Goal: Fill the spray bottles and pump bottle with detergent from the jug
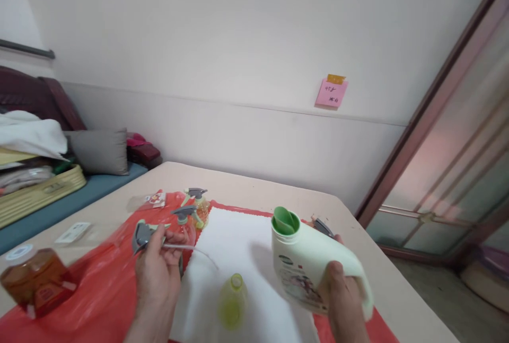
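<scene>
My left hand (161, 261) is closed around a grey and pale-green spray trigger head (143, 235), whose thin clear dip tube (181, 247) points to the right. In my right hand (344, 295) is a large pale-green jug (296, 266), gripped by its handle and tilted with its green spouted mouth toward the upper left. Between the hands stands a yellow-green spray bottle (233, 308) with an open neck and no trigger head on it. It rests on a white sheet (234, 237) and contains some yellowish liquid. The jug's mouth is apart from the bottle.
Two spray bottles with grey triggers (201, 208) stand behind my left hand on red plastic (107, 269). A jar of amber liquid (37, 284) is at the left, near a small white device (73, 232). A grey object (323, 226) lies behind the jug. A wall borders the table's back.
</scene>
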The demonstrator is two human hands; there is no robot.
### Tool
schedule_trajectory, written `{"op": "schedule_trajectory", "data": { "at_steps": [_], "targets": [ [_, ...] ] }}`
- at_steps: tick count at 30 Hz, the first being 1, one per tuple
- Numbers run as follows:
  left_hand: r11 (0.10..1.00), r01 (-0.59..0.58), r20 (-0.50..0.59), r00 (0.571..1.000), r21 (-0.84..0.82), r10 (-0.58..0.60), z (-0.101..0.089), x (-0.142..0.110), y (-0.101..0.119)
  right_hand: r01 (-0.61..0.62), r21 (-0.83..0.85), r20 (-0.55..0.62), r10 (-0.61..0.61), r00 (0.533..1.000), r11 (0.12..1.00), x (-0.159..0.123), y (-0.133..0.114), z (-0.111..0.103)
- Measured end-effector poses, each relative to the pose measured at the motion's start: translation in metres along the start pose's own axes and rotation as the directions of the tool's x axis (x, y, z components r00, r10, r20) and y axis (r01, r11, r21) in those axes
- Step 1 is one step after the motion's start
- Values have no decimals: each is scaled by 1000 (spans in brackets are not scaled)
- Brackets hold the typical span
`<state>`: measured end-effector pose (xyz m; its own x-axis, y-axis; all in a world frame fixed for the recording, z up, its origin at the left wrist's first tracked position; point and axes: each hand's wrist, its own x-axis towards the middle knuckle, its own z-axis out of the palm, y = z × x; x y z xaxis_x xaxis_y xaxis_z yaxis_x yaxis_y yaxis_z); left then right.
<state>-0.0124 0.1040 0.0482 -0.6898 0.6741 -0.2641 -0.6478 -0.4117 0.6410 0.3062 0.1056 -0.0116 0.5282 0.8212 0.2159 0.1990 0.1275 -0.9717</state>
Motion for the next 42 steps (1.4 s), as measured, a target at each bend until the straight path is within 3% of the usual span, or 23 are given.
{"op": "schedule_trajectory", "data": {
  "at_steps": [2, 5, 7, 10, 12, 14, 19, 24, 30, 37, 40, 42],
  "targets": [
    [1000, -1, 2, 1000, 14, 1, -2, 1, -1, 189, -198, 65, -179, 982, 962, 3, -3, -16],
    [999, -24, 17, 1000, 44, 23, -4, 1, -2, 454, -486, 286, -356, 890, 746, 8, -2, -33],
    [997, -45, 38, 998, 65, 43, -4, 1, -3, 612, -624, 396, -478, 784, 487, 9, -2, -40],
    [995, -57, 46, 998, 88, 53, -4, 2, -6, 745, -659, 535, -633, 560, 103, 8, -5, -43],
    [994, -60, 46, 997, 95, 56, -5, 4, -8, 793, -608, 611, -663, 433, -42, 7, -9, -44],
    [993, -65, 62, 996, 103, 59, -5, 5, -10, 821, -562, 645, -672, 363, -96, 6, -14, -46],
    [991, -63, 77, 996, 122, 53, -6, 5, -11, 860, -503, 706, -612, 355, -81, 0, -28, -54],
    [991, -35, 74, 997, 126, 26, -8, 5, -12, 858, -477, 768, -564, 302, -191, -7, -34, -55],
    [991, -25, 89, 996, 130, 14, -8, 5, -13, 824, -474, 766, -606, 213, -310, -6, -36, -49],
    [990, -4, 102, 995, 140, -11, -5, 4, -14, 841, -496, 739, -613, 279, -216, -6, -36, -46],
    [989, -4, 104, 995, 146, -12, -5, 4, -14, 831, -516, 763, -553, 335, -209, -10, -41, -47],
    [989, -7, 104, 995, 147, -8, -5, 4, -14, 825, -517, 771, -542, 334, -227, -13, -45, -47]
  ]
}}
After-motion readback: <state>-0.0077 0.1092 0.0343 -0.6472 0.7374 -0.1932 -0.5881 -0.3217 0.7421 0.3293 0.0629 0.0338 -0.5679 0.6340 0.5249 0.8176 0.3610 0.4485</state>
